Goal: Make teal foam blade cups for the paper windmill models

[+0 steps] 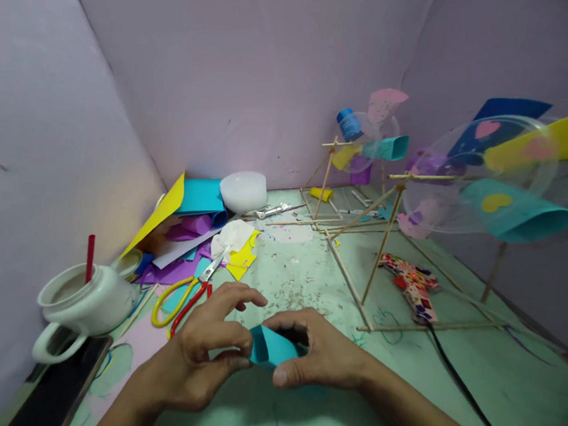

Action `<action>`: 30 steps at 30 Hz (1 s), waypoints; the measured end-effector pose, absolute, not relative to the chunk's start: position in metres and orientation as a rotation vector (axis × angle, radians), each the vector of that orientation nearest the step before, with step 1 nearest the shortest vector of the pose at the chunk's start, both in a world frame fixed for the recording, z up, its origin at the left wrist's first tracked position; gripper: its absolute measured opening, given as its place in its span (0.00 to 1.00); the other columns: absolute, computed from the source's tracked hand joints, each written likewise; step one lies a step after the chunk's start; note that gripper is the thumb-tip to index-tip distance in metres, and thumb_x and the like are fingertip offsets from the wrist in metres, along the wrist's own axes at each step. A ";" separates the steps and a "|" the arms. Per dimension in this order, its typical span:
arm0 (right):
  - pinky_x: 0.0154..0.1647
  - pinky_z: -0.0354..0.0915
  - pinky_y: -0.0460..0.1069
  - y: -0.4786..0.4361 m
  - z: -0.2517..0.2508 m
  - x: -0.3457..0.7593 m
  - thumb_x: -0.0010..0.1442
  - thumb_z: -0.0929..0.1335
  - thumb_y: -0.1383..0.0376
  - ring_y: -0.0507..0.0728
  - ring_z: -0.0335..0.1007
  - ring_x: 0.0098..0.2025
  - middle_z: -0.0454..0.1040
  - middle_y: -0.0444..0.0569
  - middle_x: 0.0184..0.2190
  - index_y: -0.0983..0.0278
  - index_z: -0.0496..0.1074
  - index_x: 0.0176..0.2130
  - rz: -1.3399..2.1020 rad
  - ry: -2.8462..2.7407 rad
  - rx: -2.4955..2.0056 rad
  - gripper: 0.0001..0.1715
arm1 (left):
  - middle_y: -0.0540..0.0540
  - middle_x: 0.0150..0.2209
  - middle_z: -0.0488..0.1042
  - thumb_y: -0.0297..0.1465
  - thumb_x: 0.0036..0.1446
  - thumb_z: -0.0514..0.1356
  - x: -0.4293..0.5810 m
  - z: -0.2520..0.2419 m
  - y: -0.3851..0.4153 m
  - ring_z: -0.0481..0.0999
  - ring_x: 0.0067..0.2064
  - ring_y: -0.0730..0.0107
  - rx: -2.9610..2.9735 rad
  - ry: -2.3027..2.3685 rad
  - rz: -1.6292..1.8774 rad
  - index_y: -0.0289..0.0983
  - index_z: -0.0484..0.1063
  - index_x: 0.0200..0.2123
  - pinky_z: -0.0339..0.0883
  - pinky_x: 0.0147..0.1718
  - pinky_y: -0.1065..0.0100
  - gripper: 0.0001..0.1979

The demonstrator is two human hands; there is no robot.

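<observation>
Paper [275, 348] right of scissors [203, 277], nearer to us. Our left hand [206, 341], partly open, pinches its near edge; our right hand [323, 352], half curled, grips opposite end. We should press lightly, not crush hollow.

A paper piece [273, 349] sits between the left hand [215, 347] and the right hand [320, 354], touching both, over the table [329, 421]. Just ahead and left of the left hand lie the scissors [201, 280], their tips at a tissue [231, 237]; behind these, paper sheets [200, 195] are heaped beside a bowl [244, 192]. A pot [101, 306] stands left of the left hand, a stick [89, 258] inside it. Ahead and right of the right hand, a glue gun [413, 286] lies within the near wheel's stick frame [383, 249]; another wheel [371, 141] stands farther behind.
</observation>
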State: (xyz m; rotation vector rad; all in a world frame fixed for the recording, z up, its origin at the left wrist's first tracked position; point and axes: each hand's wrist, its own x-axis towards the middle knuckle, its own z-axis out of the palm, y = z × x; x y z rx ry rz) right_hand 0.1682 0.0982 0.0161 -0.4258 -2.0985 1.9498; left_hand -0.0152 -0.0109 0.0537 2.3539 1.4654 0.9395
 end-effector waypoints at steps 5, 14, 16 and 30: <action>0.35 0.60 0.48 0.094 0.020 0.170 0.37 0.77 0.55 0.55 0.64 0.34 0.71 0.45 0.30 0.65 0.76 0.36 1.819 -2.084 -0.473 0.26 | 0.42 0.58 0.63 0.20 0.46 0.55 -0.010 0.054 -0.016 0.62 0.58 0.57 2.523 1.549 0.727 0.41 0.70 0.36 0.60 0.54 0.53 0.15; 0.32 0.60 0.48 0.093 0.019 0.167 0.38 0.76 0.55 0.54 0.64 0.30 0.72 0.44 0.26 0.65 0.77 0.33 1.720 -2.015 -0.656 0.22 | 0.40 0.45 0.74 0.25 0.55 0.56 -0.003 0.046 -0.007 0.74 0.44 0.66 2.399 1.499 0.889 0.38 0.71 0.30 0.70 0.39 0.68 0.05; 0.37 0.61 0.49 0.097 0.021 0.169 0.37 0.77 0.55 0.57 0.67 0.35 0.75 0.47 0.34 0.64 0.76 0.40 1.646 -2.085 -0.669 0.30 | 0.41 0.39 0.76 0.25 0.55 0.56 -0.006 0.045 -0.005 0.76 0.38 0.68 2.321 1.562 0.998 0.37 0.72 0.29 0.70 0.34 0.71 0.06; 0.26 0.56 0.45 0.105 0.012 0.170 0.42 0.75 0.59 0.52 0.63 0.27 0.70 0.43 0.23 0.65 0.76 0.30 1.448 -2.154 -0.835 0.15 | 0.51 0.22 0.74 0.25 0.48 0.61 0.006 0.032 0.002 0.72 0.25 0.76 1.934 1.813 1.452 0.36 0.67 0.19 0.67 0.25 0.77 0.09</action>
